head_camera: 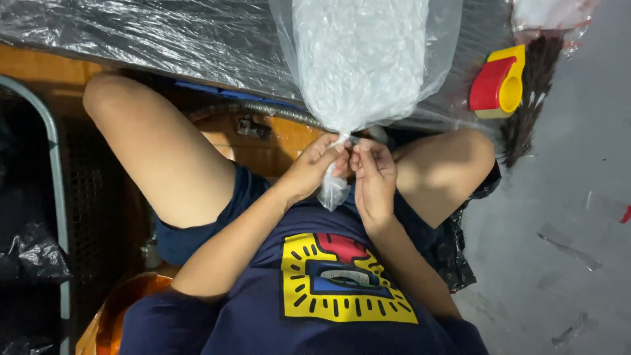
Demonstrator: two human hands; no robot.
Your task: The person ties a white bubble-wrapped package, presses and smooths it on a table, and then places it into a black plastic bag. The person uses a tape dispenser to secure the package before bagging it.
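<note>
A clear plastic bag (360, 59) packed with small white pieces lies in front of me, its body resting on a plastic-covered surface. Its twisted neck (334, 187) hangs down between my knees. My left hand (314, 167) pinches the neck just below the filled part. My right hand (373, 176) grips the same neck from the other side, fingers curled close to the left hand's fingertips. Both hands touch at the twist.
A red and yellow tape dispenser (498, 84) sits on the grey floor (565, 217) at the right, beside a dark brush (531, 98). A clear plastic sheet (151, 33) covers the surface ahead. A grey metal frame (52, 158) and black bags (29, 250) stand at the left.
</note>
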